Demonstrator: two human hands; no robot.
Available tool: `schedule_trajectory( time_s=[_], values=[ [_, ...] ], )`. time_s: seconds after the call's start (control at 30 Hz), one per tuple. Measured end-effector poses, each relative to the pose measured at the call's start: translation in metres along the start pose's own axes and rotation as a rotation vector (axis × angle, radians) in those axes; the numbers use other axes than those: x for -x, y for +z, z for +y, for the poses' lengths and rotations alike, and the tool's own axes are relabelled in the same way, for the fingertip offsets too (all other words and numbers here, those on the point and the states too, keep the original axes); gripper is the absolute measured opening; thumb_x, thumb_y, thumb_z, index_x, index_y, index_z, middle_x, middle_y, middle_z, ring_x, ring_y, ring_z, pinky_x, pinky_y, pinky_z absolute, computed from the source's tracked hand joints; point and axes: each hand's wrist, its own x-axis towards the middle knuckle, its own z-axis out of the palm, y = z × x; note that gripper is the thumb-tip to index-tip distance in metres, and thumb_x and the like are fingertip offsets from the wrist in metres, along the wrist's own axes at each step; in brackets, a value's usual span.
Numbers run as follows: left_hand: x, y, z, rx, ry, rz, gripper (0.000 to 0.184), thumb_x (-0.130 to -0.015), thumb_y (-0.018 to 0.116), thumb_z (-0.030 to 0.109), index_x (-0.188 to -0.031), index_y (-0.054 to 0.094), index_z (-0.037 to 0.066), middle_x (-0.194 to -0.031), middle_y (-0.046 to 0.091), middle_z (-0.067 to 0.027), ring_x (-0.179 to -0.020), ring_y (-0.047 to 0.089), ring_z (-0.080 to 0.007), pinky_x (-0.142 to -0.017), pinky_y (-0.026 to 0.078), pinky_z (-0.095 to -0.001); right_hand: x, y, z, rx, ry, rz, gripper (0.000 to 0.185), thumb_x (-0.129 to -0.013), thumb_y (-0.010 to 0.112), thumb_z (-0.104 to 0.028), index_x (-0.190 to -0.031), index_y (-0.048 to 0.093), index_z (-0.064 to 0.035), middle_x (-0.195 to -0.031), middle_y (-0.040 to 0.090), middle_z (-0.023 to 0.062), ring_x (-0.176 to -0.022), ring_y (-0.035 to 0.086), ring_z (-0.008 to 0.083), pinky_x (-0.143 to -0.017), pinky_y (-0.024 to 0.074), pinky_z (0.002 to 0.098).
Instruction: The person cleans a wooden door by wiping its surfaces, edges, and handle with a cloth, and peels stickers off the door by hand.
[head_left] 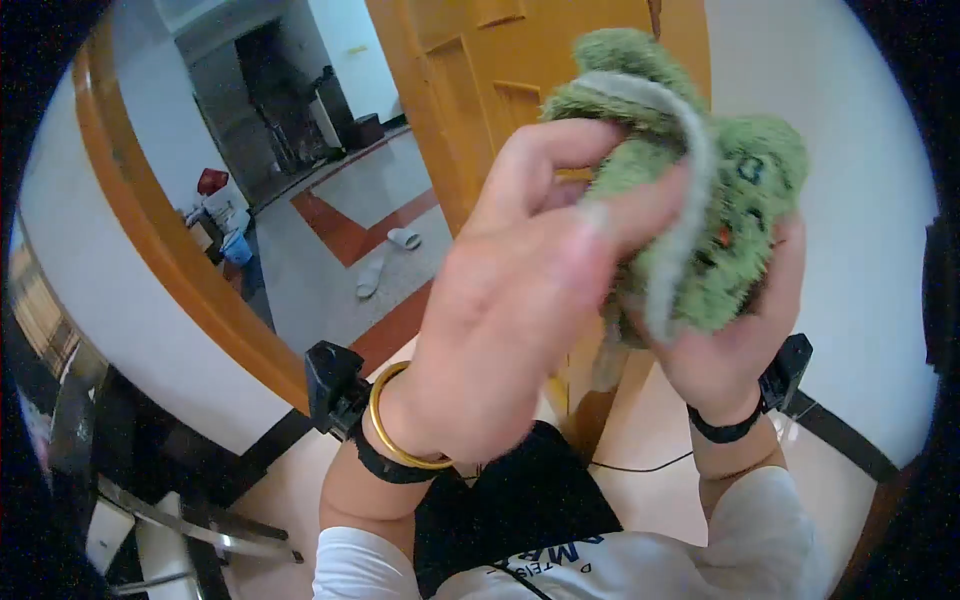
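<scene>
I hold a bunched green fuzzy cloth [745,180] in front of a wooden door. It has a pale grey-white edging band, and dark and orange marks show on its right part. My left hand [520,270] is closed on the cloth's left side, its fingers bent over the fuzzy fabric and the pale band. From below and the right, my right hand [735,345] cups the cloth with fingers curled up around it. Part of the right hand is hidden behind the cloth. Slight motion blur softens the left hand.
Ahead stands an open wooden door [470,90] in a wooden frame [165,235]. Beyond it are a pair of slippers [370,275] on the tiled floor and a blue bucket [236,248]. A white wall [840,200] is at right; a chair-like metal frame [190,530] is lower left.
</scene>
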Motion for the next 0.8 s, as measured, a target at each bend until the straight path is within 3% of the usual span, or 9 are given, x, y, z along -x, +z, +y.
schedule_trajectory(
  time_s=[0.07,0.1,0.17,0.27,0.37,0.57,0.67,0.8],
  values=[
    [-0.007,0.006,0.01,-0.188,0.078,-0.13,0.068,-0.098,0.049,0.045,-0.143,0.048,-0.006,-0.149,0.04,-0.0167,-0.133,0.049,-0.0294,-0.111,0.041,-0.0437,-0.003,0.0,-0.001,-0.032,0.087,0.052,0.065,-0.075,0.087,-0.021,-0.129,0.055,-0.0005,-0.127,0.062,0.0162,-0.114,0.062,0.0292,-0.099,0.049,0.0415],
    [-0.017,0.01,0.007,-0.205,0.304,-0.183,0.054,-0.098,0.054,0.027,-0.139,0.053,-0.007,-0.138,0.049,-0.0184,-0.126,0.052,-0.0296,-0.108,0.042,-0.0429,-0.005,-0.002,0.002,-0.036,0.116,0.077,0.064,-0.076,0.086,-0.022,-0.128,0.056,-0.0009,-0.126,0.062,0.0157,-0.113,0.062,0.0289,-0.098,0.0491,0.0413],
    [-0.025,0.016,0.02,-0.276,0.442,-0.114,0.041,-0.097,0.059,0.013,-0.134,0.057,-0.006,-0.124,0.058,-0.02,-0.112,0.057,-0.031,-0.1,0.045,-0.043,-0.003,-0.007,0.005,-0.049,0.171,0.106,0.061,-0.078,0.084,-0.023,-0.128,0.056,-0.0017,-0.123,0.062,0.0147,-0.11,0.062,0.0283,-0.096,0.0494,0.0409],
    [-0.029,0.043,0.093,-0.436,0.166,0.244,0.043,-0.096,0.062,0.023,-0.132,0.056,0.0,-0.116,0.061,-0.02,-0.093,0.062,-0.0345,-0.084,0.052,-0.046,0.004,-0.019,0.003,-0.061,0.239,0.148,0.056,-0.081,0.081,-0.024,-0.127,0.057,-0.0029,-0.12,0.063,0.0132,-0.107,0.063,0.0274,-0.094,0.0498,0.0403],
    [-0.037,0.055,0.087,-0.517,0.25,0.415,0.042,-0.095,0.063,0.021,-0.13,0.057,-0.001,-0.117,0.061,-0.0201,-0.095,0.062,-0.0339,-0.085,0.052,-0.0448,0.018,-0.031,-0.005,-0.087,0.287,0.194,0.052,-0.083,0.078,-0.026,-0.127,0.058,-0.0041,-0.116,0.064,0.0117,-0.104,0.063,0.0264,-0.091,0.0502,0.0397],
    [-0.049,0.068,0.047,-0.69,0.315,0.53,0.04,-0.093,0.066,0.017,-0.127,0.059,-0.004,-0.118,0.063,-0.0204,-0.1,0.063,-0.0327,-0.089,0.052,-0.0424,0.043,-0.001,0.024,-0.238,0.424,0.248,0.045,-0.089,0.071,-0.029,-0.125,0.059,-0.0065,-0.11,0.066,0.0087,-0.097,0.064,0.0246,-0.086,0.0511,0.0385],
    [-0.066,0.057,0.008,-0.765,0.307,0.527,0.039,-0.092,0.067,0.015,-0.125,0.06,-0.005,-0.119,0.063,-0.0205,-0.102,0.064,-0.0321,-0.091,0.052,-0.0413,0.085,0.068,0.085,-0.358,0.598,0.181,0.041,-0.091,0.068,-0.031,-0.125,0.06,-0.0077,-0.106,0.067,0.0072,-0.094,0.064,0.0237,-0.083,0.0515,0.0379],
    [-0.069,0.041,-0.012,-0.838,0.302,0.539,0.038,-0.091,0.068,0.013,-0.123,0.061,-0.006,-0.119,0.064,-0.0207,-0.104,0.065,-0.0313,-0.094,0.053,-0.0397,0.205,0.11,0.119,-0.458,0.96,0.002,0.038,-0.095,0.064,-0.033,-0.124,0.061,-0.0092,-0.102,0.068,0.0052,-0.09,0.065,0.0225,-0.08,0.0521,0.0371]
  ],
)
